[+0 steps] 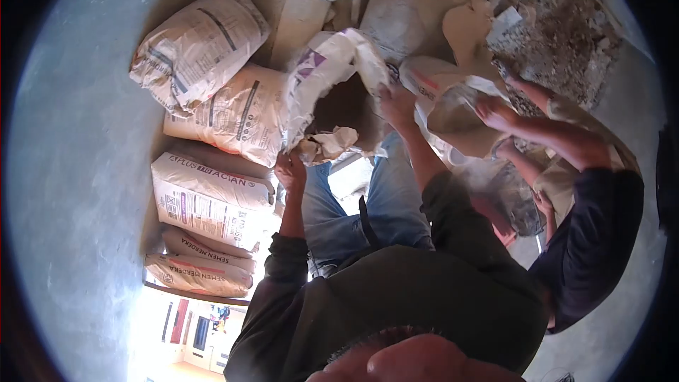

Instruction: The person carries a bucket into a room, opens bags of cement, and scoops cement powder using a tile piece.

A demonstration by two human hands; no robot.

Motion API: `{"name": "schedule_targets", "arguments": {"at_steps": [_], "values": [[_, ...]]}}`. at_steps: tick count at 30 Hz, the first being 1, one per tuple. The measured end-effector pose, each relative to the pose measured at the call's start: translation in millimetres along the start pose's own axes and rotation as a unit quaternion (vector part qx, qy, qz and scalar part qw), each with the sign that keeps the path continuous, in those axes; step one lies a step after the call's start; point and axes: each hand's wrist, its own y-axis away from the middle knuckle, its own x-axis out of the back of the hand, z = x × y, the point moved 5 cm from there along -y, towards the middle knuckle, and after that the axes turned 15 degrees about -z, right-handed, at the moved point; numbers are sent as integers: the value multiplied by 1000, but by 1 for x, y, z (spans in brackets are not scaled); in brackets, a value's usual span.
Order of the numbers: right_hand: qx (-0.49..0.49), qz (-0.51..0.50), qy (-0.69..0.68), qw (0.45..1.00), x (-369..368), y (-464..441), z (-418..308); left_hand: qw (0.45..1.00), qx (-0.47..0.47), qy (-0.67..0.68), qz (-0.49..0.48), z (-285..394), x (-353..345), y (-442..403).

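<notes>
A white paper sack (332,53) with purple print stands in front of me with its mouth torn wide open. Its inside looks dark brown, and what it contains is in shadow. The near lip hangs in crumpled, ragged paper. My left hand (288,170) is closed on the left edge of the mouth. On the opposite edge, my right hand (398,106) grips the rim with bent fingers. To the right, a co-worker's hand (495,113) holds the rim of another opened paper sack (463,134).
Full cement sacks (212,187) are stacked along the wall at left, with more sacks (205,42) behind them. Cardboard sheets (417,0) lie at the back. Rubble (566,49) covers the floor at far right. The co-worker (594,219) sits close on my right.
</notes>
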Motion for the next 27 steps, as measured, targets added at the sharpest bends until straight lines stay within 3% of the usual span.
{"name": "schedule_targets", "arguments": {"at_steps": [3,6,8,10,13,15,17,19,20,22,24,26,27], "values": [[29,13,29,999,-3,-3,-5,1000,-14,-12,3,-1,-6,-11],[86,71,40,993,-9,-2,-18,997,-24,34,-72,24,8,-8],[42,33,33,998,1,-4,-27,998,-20,-40,-37,62,16,-30],[-29,-41,110,993,4,-4,-29,998,-21,-36,-50,93,25,-55],[-43,-2,115,992,13,7,-22,986,-19,-153,-60,134,20,-90],[-45,-9,102,994,17,4,-16,979,-17,-190,-76,135,10,-114],[-23,-26,76,997,16,-4,-6,968,39,-162,-189,106,-14,-136],[12,-37,32,999,18,-9,2,982,18,-160,-99,89,-7,-135],[9,-35,33,999,27,-10,5,982,54,-139,-114,79,0,-128],[-79,-137,-11,987,39,-14,17,980,68,-103,-156,76,13,-115],[-102,-128,-44,986,49,-31,48,984,-34,42,-168,75,21,-98],[-100,-1,-151,983,71,-45,80,969,35,151,-194,38,20,-83],[-104,-1,-149,983,72,-59,101,949,61,249,-184,32,23,-75]]}}
